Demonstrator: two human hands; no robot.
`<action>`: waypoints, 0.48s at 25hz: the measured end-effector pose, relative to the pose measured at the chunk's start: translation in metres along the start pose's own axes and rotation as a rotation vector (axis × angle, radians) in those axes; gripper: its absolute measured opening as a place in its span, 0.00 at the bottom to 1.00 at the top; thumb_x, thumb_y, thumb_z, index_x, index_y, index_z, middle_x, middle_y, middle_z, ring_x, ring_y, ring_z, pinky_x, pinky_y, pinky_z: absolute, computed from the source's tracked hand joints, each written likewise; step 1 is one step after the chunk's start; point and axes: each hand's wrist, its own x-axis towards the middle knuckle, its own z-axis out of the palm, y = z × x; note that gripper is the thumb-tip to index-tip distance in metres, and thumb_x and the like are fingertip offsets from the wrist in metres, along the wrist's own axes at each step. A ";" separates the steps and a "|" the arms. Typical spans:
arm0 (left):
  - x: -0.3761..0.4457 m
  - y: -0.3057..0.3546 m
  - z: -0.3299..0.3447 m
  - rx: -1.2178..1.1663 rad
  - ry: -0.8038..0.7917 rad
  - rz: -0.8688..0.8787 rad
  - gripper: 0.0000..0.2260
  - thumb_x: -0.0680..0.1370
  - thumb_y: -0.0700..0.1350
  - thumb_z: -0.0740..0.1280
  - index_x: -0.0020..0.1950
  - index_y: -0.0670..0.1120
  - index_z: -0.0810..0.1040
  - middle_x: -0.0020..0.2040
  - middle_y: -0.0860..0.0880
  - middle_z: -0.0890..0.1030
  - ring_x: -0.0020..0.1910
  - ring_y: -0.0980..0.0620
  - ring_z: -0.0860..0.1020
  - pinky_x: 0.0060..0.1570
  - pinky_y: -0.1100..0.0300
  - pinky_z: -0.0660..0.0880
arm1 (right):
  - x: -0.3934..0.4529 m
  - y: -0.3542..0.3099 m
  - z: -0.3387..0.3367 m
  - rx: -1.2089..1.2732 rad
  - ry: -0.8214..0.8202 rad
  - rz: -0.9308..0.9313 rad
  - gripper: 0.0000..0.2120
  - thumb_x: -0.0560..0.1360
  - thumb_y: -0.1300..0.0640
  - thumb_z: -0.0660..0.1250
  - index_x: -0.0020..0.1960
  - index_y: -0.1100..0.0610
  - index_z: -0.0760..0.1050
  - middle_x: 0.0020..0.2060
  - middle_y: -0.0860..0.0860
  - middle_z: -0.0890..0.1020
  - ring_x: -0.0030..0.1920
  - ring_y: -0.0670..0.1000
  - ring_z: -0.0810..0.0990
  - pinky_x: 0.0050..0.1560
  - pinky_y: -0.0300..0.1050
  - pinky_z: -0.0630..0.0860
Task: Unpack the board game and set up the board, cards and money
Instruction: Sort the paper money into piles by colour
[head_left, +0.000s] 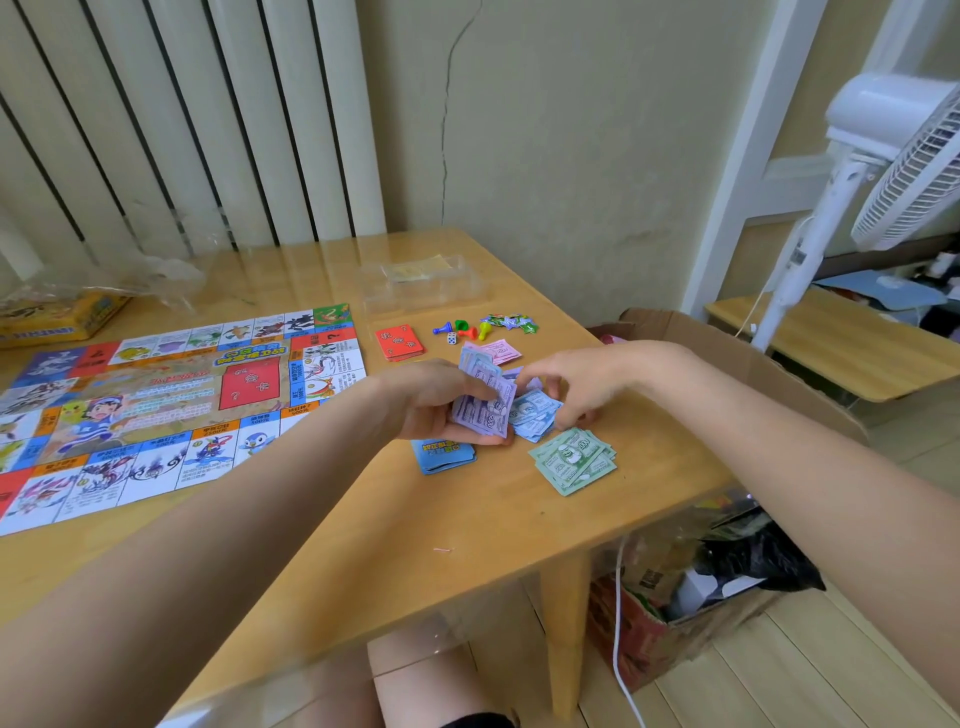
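The colourful game board lies unfolded on the left of the wooden table. My left hand grips a fanned stack of purple play-money notes. My right hand reaches in from the right and pinches the light blue notes beside that stack. A pile of green notes lies just right of my hands, and pink notes lie behind them. A blue card deck sits under my left hand, a red card deck farther back.
Coloured pawns, a die and star tokens lie behind the money. A clear plastic tray and the yellow game box stand at the back. A white fan and cardboard boxes crowd the right.
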 end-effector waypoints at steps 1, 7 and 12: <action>0.001 0.001 0.001 -0.003 0.006 -0.003 0.03 0.79 0.33 0.60 0.52 0.36 0.71 0.47 0.38 0.79 0.43 0.42 0.79 0.44 0.50 0.77 | 0.001 0.001 0.000 0.015 0.001 0.001 0.26 0.72 0.66 0.67 0.67 0.51 0.66 0.46 0.55 0.68 0.31 0.47 0.72 0.34 0.37 0.75; 0.003 0.004 -0.001 0.030 0.054 0.025 0.03 0.78 0.33 0.61 0.52 0.38 0.71 0.46 0.39 0.79 0.41 0.44 0.80 0.37 0.51 0.79 | 0.001 0.009 0.002 0.134 0.044 0.003 0.20 0.72 0.64 0.70 0.61 0.57 0.70 0.39 0.52 0.70 0.29 0.48 0.74 0.34 0.39 0.76; 0.010 -0.001 -0.011 0.063 0.156 0.179 0.04 0.76 0.36 0.66 0.51 0.40 0.75 0.41 0.45 0.80 0.34 0.53 0.81 0.30 0.62 0.80 | -0.003 0.008 -0.006 0.115 0.049 0.013 0.19 0.71 0.59 0.72 0.59 0.57 0.70 0.42 0.52 0.75 0.32 0.46 0.76 0.35 0.38 0.76</action>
